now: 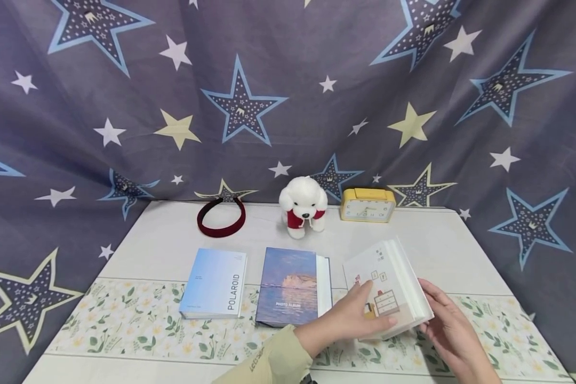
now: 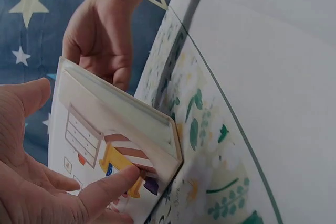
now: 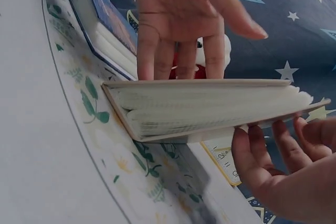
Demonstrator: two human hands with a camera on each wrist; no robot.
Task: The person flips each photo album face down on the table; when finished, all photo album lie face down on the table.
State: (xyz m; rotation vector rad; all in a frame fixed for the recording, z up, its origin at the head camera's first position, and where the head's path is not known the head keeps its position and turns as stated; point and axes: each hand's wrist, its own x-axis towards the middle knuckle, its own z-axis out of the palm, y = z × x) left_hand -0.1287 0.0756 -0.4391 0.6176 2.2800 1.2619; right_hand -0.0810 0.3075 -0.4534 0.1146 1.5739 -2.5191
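Observation:
A thick white photo album [image 1: 384, 288] with a drawn drawer chest on its cover stands tilted at the table's right, its page edges facing right. My left hand [image 1: 352, 314] lies over the front cover, fingers extended and thumb spread away from them. In the left wrist view, one fingertip touches the cover by a yellow drawn shape. From the right side, my right hand [image 1: 453, 325] holds the album, its fingers bent against the back cover [image 3: 210, 129]. Beside the left forearm lies a photo album with a sea-cliff cover [image 1: 288, 282].
Further left lies a blue POLAROID album [image 1: 213, 282]. Along the back are a dark red headband [image 1: 221, 232], a white plush dog [image 1: 303, 205] in red and a yellow clock [image 1: 367, 205]. A star-patterned curtain [image 1: 288, 122] hangs behind the table [image 1: 158, 245].

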